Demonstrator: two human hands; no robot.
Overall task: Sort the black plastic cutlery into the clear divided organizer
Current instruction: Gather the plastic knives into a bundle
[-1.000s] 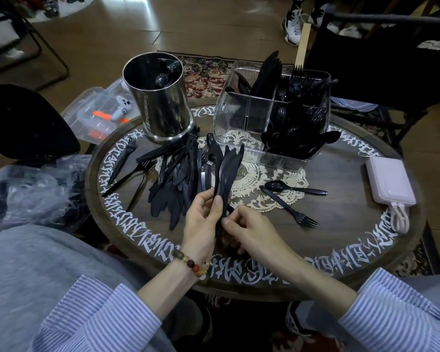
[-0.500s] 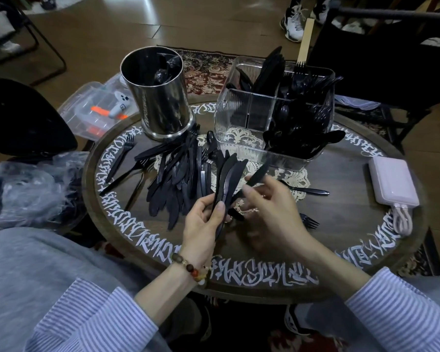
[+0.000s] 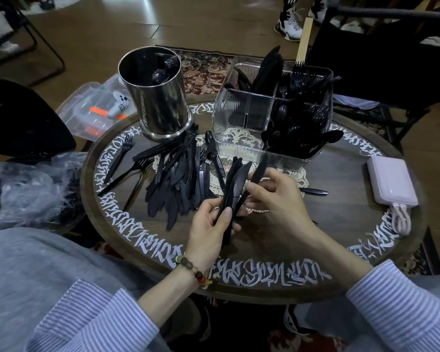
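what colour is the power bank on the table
Pale pink; the power bank shows best in the head view, at the table's right edge.

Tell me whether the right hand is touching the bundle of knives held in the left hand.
Cannot tell. In the head view the right hand pinches one knife beside the bundle; overlap hides any gap.

The right hand (image 3: 277, 199) covers the lower end of the single knife (image 3: 259, 171) it pinches and most of a spoon (image 3: 314, 191) lying on the table behind it. The handles of the knife bundle (image 3: 235, 184) vanish inside the left hand (image 3: 208, 229). What lies in the steel canister (image 3: 155, 72) is too dark to name. Both striped sleeves (image 3: 87, 318) run off the bottom edge.
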